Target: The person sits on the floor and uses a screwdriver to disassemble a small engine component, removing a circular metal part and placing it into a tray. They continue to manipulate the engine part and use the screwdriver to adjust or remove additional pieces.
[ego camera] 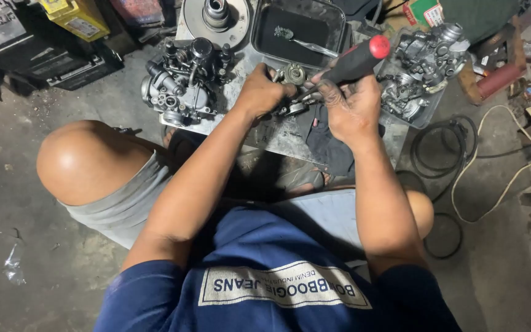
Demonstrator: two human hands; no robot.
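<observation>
I see a small grey metal engine part (291, 92) in the middle of a scratched, dirty metal plate (278, 138) that lies low on the floor. My left hand (264, 92) is closed around the part and holds it down. My right hand (351, 107) grips a screwdriver with a black handle and red end cap (356, 59). The handle points up toward 2 o'clock, and the tip goes down to the part, just beside my left fingers.

A dark cloth (324, 138) lies on the plate under my right hand. At 10 o'clock from the part sits a big dark metal carburettor (182, 83). At 2 o'clock sits another grey carburettor (425, 67) in a clear tray. At 12 o'clock is a black square pan (265, 31) with a small brush in it, and beside it a round silver disc (216, 18).

The floor (19, 215) is rough grey concrete with stains. A yellow container (75, 17) stands at 10 o'clock, far off. Black and white cables (462, 166) curl on the floor at 4 o'clock. My bare knee (84, 160) sticks out at 8 o'clock.
</observation>
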